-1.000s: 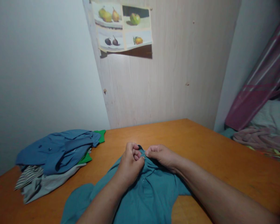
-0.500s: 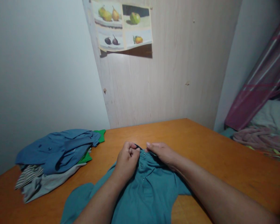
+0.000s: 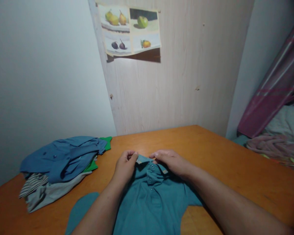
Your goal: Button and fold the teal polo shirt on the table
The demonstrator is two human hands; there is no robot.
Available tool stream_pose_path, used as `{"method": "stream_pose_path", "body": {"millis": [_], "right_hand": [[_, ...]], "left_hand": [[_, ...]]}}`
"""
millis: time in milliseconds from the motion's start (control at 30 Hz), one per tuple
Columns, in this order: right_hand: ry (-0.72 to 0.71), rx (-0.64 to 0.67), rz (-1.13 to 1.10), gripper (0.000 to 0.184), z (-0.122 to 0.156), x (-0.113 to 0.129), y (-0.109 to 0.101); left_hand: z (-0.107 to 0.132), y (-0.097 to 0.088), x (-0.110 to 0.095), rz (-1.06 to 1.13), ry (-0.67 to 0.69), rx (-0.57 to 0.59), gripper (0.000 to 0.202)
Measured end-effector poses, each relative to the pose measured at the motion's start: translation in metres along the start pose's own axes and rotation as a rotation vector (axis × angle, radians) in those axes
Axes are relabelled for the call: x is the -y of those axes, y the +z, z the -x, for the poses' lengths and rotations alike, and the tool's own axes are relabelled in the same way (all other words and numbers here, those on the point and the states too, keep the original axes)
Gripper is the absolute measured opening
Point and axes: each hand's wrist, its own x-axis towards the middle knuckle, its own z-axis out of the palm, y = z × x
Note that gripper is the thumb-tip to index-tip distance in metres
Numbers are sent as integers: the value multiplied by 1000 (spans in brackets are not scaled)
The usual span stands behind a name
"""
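A teal polo shirt (image 3: 149, 202) lies front-up on the orange wooden table (image 3: 222, 163), with its buttoned placket facing me. My left hand (image 3: 123, 166) pinches the left side of the collar, fingers curled round the fabric. My right hand (image 3: 170, 162) presses on the right side of the collar, fingers closed on its edge. The two hands sit about a hand's width apart at the neckline, and my forearms cover the shirt's shoulders.
A pile of clothes (image 3: 58, 163) sits at the table's left: a blue shirt on top, green, striped and grey garments beneath. A wood-grain panel with a fruit poster (image 3: 129, 29) stands behind the table. Bedding (image 3: 276, 143) lies at the right.
My hands moved apart from the top button to the two sides of the collar. The collar now lies spread open and flatter.
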Motion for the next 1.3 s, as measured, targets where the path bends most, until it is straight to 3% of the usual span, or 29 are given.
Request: {"method": "stream_pose_path", "body": {"millis": [100,200,300,400,567,733,933,1133,1300], "right_hand": [[33,-180,10,39,-8,-5,-8],[-8,-358,157,31,-18,-15,-25],[-11,-448,424,27,-24,-28,-41],[43,-432,624,24,-25,-36,-47],[76,-310,758,22,-21,-37,-41],[51,-352,788,21,-19,-32,-41],[8,-446,733,25,-20,-26,-45],[13,-391,712,46,-19,-23,-41],[78,-303,670,28,-18,-20,-35]], "left_hand": [[1,2,6,32,-104,122,37],[1,3,8,69,-153,122,42],[3,3,4,87,-192,118,47],[7,3,-4,141,-225,166,48],[10,1,-11,164,-244,187,47],[9,-1,-7,93,-258,253,20],[5,-11,-15,49,-90,100,19],[1,-16,-21,51,6,29,24],[0,-16,-22,65,2,69,28]]}}
